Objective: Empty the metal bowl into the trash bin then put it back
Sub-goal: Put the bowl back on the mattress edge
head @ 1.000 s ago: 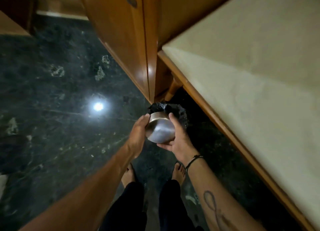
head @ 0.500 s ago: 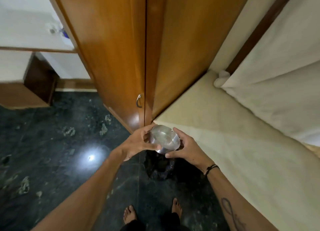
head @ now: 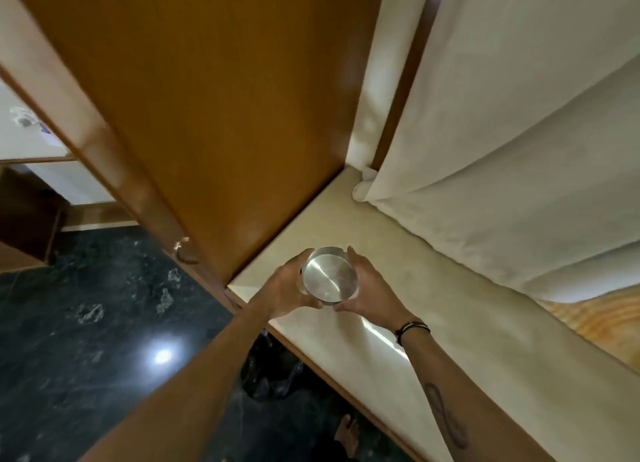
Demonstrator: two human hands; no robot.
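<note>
The metal bowl (head: 329,275) is upright, its shiny inside showing nothing in it, over the near left corner of the cream counter (head: 450,323). My left hand (head: 287,288) grips its left side and my right hand (head: 370,288) grips its right side. Whether the bowl touches the counter cannot be told. The trash bin (head: 273,375), lined with a black bag, stands on the floor below the counter edge, partly hidden by my left forearm.
A tall wooden cabinet (head: 207,115) with a metal handle (head: 185,253) rises just left of the counter. White curtains (head: 519,150) hang along the counter's far side. The dark marble floor (head: 86,323) spreads to the left; my bare foot (head: 348,434) shows below.
The bowl went from tipped over the bin down at the floor to upright above the counter corner. Both hands rose with it, and the view lifted from floor to counter.
</note>
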